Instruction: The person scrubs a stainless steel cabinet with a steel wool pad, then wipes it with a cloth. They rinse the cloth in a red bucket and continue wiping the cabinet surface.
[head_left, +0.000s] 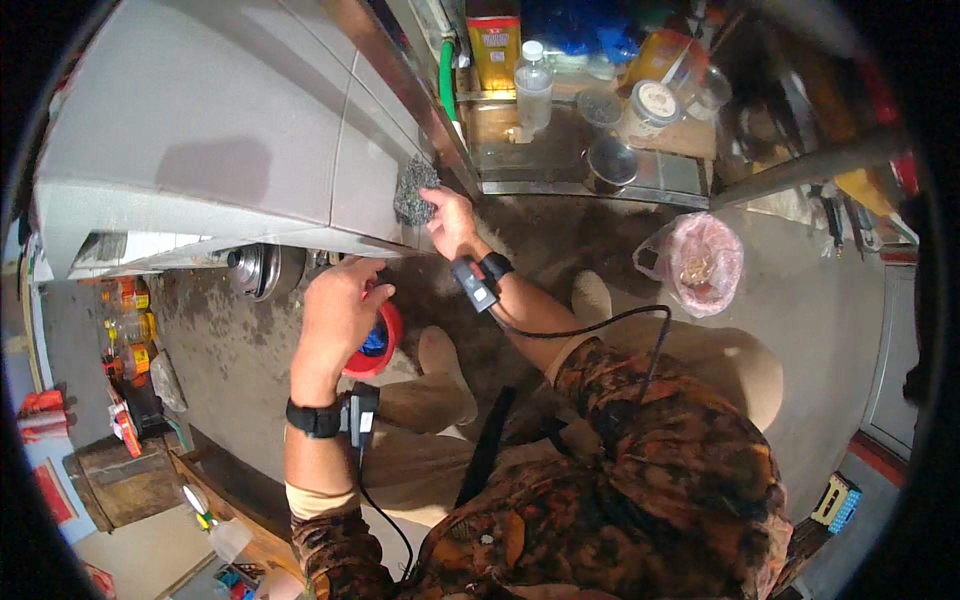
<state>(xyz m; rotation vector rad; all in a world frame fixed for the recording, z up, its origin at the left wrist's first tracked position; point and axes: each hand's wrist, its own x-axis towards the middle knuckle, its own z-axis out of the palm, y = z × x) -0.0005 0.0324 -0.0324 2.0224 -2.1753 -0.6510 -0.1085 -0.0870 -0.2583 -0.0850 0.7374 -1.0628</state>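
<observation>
My right hand (452, 225) holds a grey steel wool scrubber (417, 191) against the white tiled surface (262, 112), close to a metal frame edge (409, 82). My left hand (339, 311) hangs beside the front edge of the tiles, with its thumb apart from the bent forefinger. I see nothing held in it, though its other fingers are partly hidden. Below it on the floor stands a red bucket (391, 349) with something blue inside. A shiny metal kettle or pot (270, 271) is to the left of this hand, under the tiled edge.
A pink plastic bag (705, 262) lines a bin at right. On the shelf stand a clear bottle (534, 90), a lidded tub (651, 112) and a yellow oil container (493, 49). Several bottles (139, 326) line the left. A cable (600, 326) runs from my right wrist device.
</observation>
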